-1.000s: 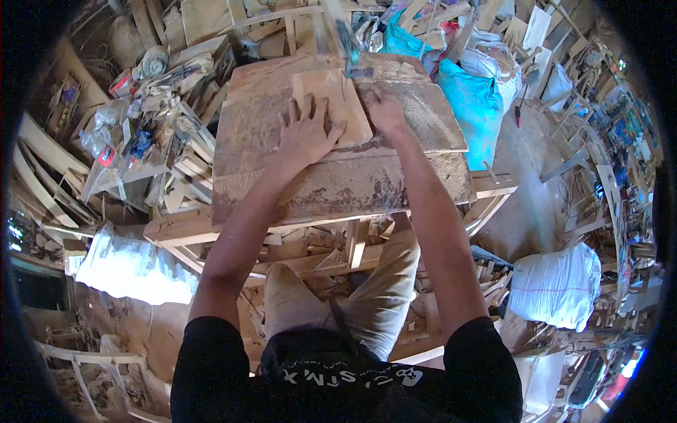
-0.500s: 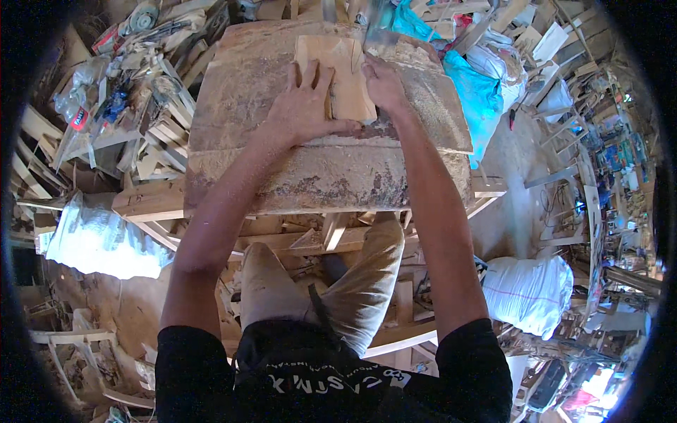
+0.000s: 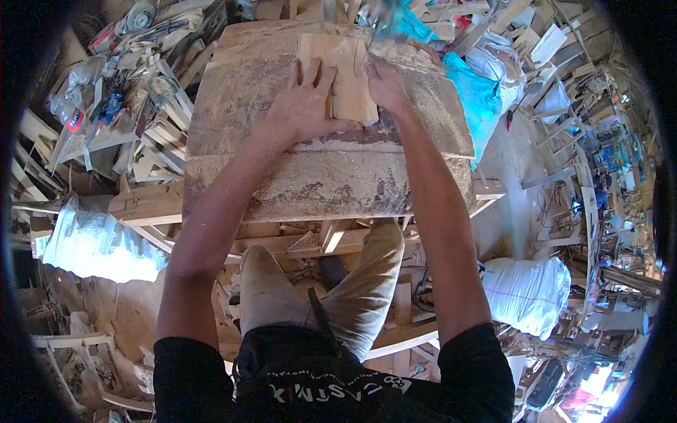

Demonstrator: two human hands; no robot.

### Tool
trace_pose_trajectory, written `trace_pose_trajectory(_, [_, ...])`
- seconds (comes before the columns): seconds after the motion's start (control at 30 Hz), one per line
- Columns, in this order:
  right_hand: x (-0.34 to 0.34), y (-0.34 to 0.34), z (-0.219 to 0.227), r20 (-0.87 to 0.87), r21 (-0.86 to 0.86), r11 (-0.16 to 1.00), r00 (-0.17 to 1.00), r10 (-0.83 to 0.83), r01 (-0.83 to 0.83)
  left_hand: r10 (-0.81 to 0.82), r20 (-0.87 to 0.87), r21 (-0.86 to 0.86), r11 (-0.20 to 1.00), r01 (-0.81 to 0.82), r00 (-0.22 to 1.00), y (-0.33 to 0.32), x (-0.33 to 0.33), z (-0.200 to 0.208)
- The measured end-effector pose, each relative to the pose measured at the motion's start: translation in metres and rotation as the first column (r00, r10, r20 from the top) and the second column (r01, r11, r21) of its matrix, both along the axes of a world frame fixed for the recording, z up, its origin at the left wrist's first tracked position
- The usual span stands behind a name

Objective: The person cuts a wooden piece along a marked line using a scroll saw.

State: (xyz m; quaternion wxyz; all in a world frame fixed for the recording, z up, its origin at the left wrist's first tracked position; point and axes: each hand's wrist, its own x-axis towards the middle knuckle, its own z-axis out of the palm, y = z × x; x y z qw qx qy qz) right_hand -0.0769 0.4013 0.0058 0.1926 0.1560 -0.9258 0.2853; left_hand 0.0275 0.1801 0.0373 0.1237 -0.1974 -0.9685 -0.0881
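Note:
A pale wooden board [image 3: 350, 84] lies flat on a worn, dusty wooden worktop [image 3: 317, 180]. My left hand [image 3: 303, 106] rests along the board's left side, fingers spread and pointing away from me, its thumb stretched by the near edge. Against the right edge is my right hand [image 3: 386, 84], with its fingers bent together and gripping the board there. A curved pencil-like line runs near the board's far right corner. Just beyond that corner stands a blurred upright machine part [image 3: 388, 25]; its exact kind cannot be made out.
Wood offcuts [image 3: 159, 127] are heaped at the left, with a plastic bottle [image 3: 68, 116] among them. A turquoise sack [image 3: 462, 84] hangs close to the worktop's right side. A white sack [image 3: 527, 296] stands lower right. A timber beam [image 3: 148, 203] juts out at the left.
Both hands keep their places on the board, which appears nearly still. The whole view has shifted slightly.

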Motion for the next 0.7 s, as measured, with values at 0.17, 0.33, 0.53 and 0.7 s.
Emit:
trace_pose_trajectory(0.17, [0.002,-0.007,0.003,0.075,0.002,0.999,0.997,-0.035,0.035,-0.010,0.009,-0.002,1.000,0.010,1.000,-0.006,-0.005,-0.004])
trace_pose_trajectory(0.33, [-0.003,-0.001,0.004,0.051,0.078,0.995,0.997,-0.061,0.057,-0.027,0.007,-0.013,1.000,0.027,1.000,-0.002,-0.010,-0.003])
trace_pose_trajectory(0.53, [-0.003,-0.006,0.004,0.095,0.038,0.996,0.992,-0.084,0.080,0.010,0.070,-0.027,1.000,-0.009,0.997,-0.003,-0.001,0.011])
trace_pose_trajectory(0.7, [-0.002,-0.010,0.009,0.116,0.070,0.994,0.989,-0.088,0.081,-0.009,0.003,-0.037,0.999,0.009,1.000,-0.010,-0.013,-0.002])
